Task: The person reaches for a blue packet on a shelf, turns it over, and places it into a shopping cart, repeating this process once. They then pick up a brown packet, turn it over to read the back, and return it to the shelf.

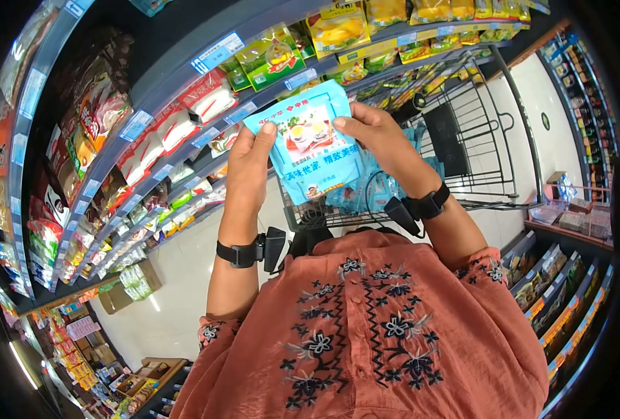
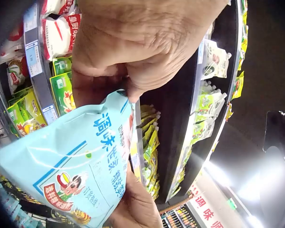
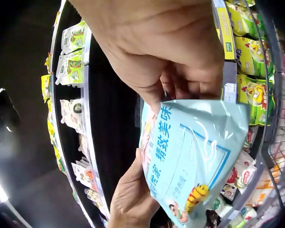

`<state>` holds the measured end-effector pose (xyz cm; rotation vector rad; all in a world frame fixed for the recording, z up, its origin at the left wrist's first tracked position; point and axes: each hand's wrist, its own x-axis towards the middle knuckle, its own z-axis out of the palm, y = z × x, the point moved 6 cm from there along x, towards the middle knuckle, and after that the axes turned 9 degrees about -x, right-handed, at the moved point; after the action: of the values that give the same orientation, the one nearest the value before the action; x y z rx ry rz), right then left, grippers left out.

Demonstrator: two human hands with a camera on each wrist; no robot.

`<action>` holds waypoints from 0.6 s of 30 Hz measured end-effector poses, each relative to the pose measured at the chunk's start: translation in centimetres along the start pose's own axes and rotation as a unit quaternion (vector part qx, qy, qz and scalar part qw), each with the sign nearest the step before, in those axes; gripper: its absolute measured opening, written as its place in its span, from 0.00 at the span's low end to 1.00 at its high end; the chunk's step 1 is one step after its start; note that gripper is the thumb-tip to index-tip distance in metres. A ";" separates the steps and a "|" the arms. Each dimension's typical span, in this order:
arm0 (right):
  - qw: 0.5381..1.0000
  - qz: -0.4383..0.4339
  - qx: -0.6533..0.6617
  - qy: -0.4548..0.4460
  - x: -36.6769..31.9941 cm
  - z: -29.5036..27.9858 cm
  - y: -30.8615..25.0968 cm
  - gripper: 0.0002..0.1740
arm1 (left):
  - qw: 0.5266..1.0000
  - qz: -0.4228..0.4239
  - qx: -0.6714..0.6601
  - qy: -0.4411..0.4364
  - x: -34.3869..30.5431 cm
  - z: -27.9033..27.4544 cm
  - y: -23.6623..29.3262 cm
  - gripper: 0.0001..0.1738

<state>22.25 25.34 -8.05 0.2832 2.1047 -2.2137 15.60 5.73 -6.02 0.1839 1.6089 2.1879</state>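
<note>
A light blue packet with a food picture and printed characters is held up in front of the chest. My left hand pinches its left side, thumb on the printed face. On the opposite side my right hand pinches the edge, thumb also in front. In the left wrist view the packet hangs below the left hand, with the right hand at its far edge. The right wrist view has the packet under the right hand; the fingers behind it are partly hidden.
Shelves of bagged goods curve along the left and top. A wire shopping cart stands beyond the right hand, with more blue packets in it. Low racks are at the right, and an open carton sits on the floor at lower left.
</note>
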 end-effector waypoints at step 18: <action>0.986 0.014 0.163 -0.032 0.5 1.0 -2.3 0.20 | 0.995 0.040 -0.079 -0.048 0.2 1.6 2.0 0.32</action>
<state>21.29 24.48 -5.87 0.2546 1.6905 -2.5080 15.49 6.76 -3.64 0.3051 1.3920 2.3176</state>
